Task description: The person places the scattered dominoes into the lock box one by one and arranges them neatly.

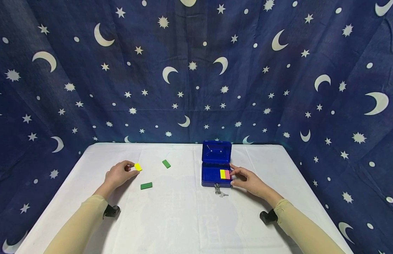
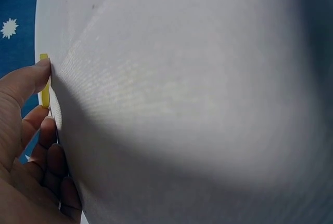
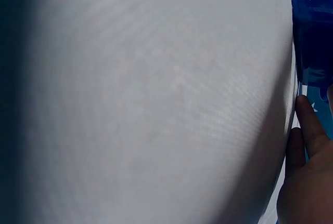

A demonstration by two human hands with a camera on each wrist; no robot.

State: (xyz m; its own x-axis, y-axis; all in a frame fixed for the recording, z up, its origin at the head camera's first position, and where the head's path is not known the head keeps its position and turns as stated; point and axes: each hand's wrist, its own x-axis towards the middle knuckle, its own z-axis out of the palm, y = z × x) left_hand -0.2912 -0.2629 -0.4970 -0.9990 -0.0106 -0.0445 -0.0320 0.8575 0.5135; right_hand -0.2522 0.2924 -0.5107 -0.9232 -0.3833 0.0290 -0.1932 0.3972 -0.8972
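Observation:
Between thumb and fingertips my left hand [image 1: 118, 174] pinches a yellow domino-like block [image 1: 137, 167]. In the left wrist view the same yellow block [image 2: 45, 83] stands on edge at the thumb. A blue cash box [image 1: 209, 183], its lid raised, stands at the back right of the table. My right hand [image 1: 251, 181] touches the box's right side with relaxed fingers. Inside, a yellow block [image 1: 222, 174] and a pink block [image 1: 227, 174] lie side by side against the right wall. Part of the box [image 3: 315, 31] shows in the right wrist view, above the fingers.
Two green blocks lie on the white table [image 1: 171, 218]: one [image 1: 166, 163] farther back, the other [image 1: 146, 186] nearer, right of my left hand. Keys [image 1: 222, 194] hang at the box's front lock. A dark blue star-patterned cloth [image 1: 190, 88] surrounds the table.

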